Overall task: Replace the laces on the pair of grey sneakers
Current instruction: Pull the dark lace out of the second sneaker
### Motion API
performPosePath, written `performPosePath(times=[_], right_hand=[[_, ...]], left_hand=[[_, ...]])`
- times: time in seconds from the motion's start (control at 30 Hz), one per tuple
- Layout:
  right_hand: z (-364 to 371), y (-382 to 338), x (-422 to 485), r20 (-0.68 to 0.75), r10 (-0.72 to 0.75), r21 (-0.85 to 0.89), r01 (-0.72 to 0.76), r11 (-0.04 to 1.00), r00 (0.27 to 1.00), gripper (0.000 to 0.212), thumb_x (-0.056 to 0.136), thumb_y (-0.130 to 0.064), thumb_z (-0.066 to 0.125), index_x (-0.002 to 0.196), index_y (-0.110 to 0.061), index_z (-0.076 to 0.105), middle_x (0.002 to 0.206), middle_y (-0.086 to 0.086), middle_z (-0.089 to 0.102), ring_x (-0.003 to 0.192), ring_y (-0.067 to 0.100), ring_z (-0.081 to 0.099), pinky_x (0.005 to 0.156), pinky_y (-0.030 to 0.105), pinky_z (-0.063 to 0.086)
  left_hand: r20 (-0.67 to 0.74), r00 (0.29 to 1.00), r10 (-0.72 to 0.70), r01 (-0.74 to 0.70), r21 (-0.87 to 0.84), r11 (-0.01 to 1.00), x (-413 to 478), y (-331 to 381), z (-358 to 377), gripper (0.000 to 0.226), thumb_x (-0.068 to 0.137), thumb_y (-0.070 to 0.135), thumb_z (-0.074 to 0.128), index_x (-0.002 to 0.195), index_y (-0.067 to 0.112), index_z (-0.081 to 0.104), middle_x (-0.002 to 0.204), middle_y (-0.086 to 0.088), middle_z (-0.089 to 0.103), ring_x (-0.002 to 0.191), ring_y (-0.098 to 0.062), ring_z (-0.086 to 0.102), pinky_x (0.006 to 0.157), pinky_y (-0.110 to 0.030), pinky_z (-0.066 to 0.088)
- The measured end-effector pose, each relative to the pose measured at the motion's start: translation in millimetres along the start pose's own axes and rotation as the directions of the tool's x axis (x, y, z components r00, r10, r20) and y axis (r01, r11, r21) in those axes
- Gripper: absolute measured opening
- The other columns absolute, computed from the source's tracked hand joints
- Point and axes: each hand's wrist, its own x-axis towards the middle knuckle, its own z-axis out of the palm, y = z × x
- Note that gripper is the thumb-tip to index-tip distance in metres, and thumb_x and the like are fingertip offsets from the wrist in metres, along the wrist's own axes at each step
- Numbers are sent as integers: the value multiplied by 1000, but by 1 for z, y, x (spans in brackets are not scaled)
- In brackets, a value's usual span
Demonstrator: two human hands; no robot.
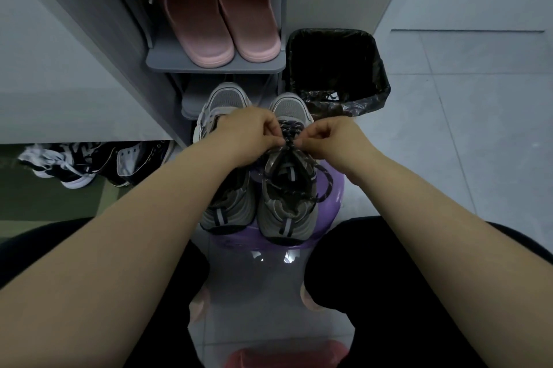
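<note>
Far left, on the floor under a ledge, black-and-white shoes point(74, 162) lie in a jumble. Moving right, a grey shoe rack point(215, 66) carries pink slippers point(221, 17) on its shelf. In the middle, nearer to us, the pair of grey sneakers sits side by side on a purple stool point(336, 188), toes pointing far. The left sneaker point(227, 206) is partly covered by the forearm. The left hand point(248, 134) has its fingers curled, pinching the dark speckled lace point(329, 183) right at the top of the right sneaker point(287, 218). The right hand point(332, 137) meets it there, fingertips pressed together on the same lace, and the two hands almost touch over the knot. A loose loop of lace spills off that shoe's right side. Far right of the shoes stands a black-lined bin point(338, 74).
</note>
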Motion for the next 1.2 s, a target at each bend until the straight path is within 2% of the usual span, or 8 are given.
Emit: performPosePath(times=[0.17, 0.3, 0.5, 0.67, 0.73, 0.87, 1.07, 1.2], right_hand=[[8, -1, 1, -25, -249, -495, 205, 844, 968, 10, 92, -18, 52, 91, -11, 59, 81, 3, 61, 77, 19, 54, 71, 30, 42], [-2, -2, 4, -90, -149, -297, 117, 948, 985, 9, 95, -13, 47, 90, -11, 54, 76, 2, 66, 72, 18, 62, 78, 35, 51], [-10, -2, 2, 15, 16, 4, -16, 1000, 1000, 19, 79, -13, 71, 91, 1, 64, 69, 8, 61, 60, 14, 58, 68, 25, 54], [-10, -3, 0, 40, 78, 123, -82, 989, 996, 13, 87, -7, 62, 74, -5, 60, 68, 7, 59, 57, 10, 57, 61, 16, 53], [-15, -5, 2, 48, 111, 62, -114, 992, 993, 20, 91, -8, 56, 71, -8, 53, 67, 7, 60, 57, 12, 57, 56, 16, 53], [-24, -4, 4, -16, -16, -484, 6, 875, 1000, 14, 91, -21, 56, 81, -10, 56, 79, 5, 66, 76, 21, 62, 69, 28, 47], [-20, -2, 1, 43, 21, -173, -13, 985, 999, 35, 81, -20, 71, 85, 13, 59, 72, 19, 55, 67, 20, 51, 68, 32, 48], [-38, -10, 0, 57, 62, -435, -31, 900, 996, 22, 82, -23, 70, 76, -3, 65, 73, 11, 66, 72, 22, 59, 66, 30, 49]], left_hand=[[-38, 982, 183, -166, 267, 949, 4, 2, 11, 7, 94, 19, 48, 87, 19, 45, 89, 4, 43, 101, -23, 43, 81, -30, 30], [-64, 984, 165, -158, 111, 981, 1, 0, 9, 13, 95, 8, 42, 86, 17, 39, 81, 4, 45, 74, -11, 41, 68, -25, 28], [-52, 990, 128, -130, -37, 991, 3, -3, 3, 9, 93, 13, 48, 101, 17, 49, 87, 5, 57, 84, -14, 52, 78, -27, 41], [-14, 992, 123, -124, -38, 992, 2, -4, -5, 20, 85, 16, 63, 103, 16, 55, 75, 14, 55, 67, 0, 49, 66, -16, 40], [13, 994, 112, -113, 60, 992, 2, -5, -12, 17, 86, 16, 61, 102, 20, 59, 77, 15, 54, 75, -4, 54, 76, -23, 41], [58, 996, 66, -82, 325, 942, 0, -2, -22, 18, 87, 24, 56, 102, 27, 64, 97, 10, 59, 110, -20, 50, 95, -37, 30], [66, 996, 58, -72, 227, 971, 0, -5, -15, 6, 86, 38, 57, 85, 36, 52, 88, 11, 55, 109, -22, 48, 98, -37, 30], [-10, 1000, -4, 7, 251, 968, -1, -6, -21, 1, 87, 32, 58, 87, 32, 57, 100, 6, 54, 116, -27, 39, 98, -37, 28]])
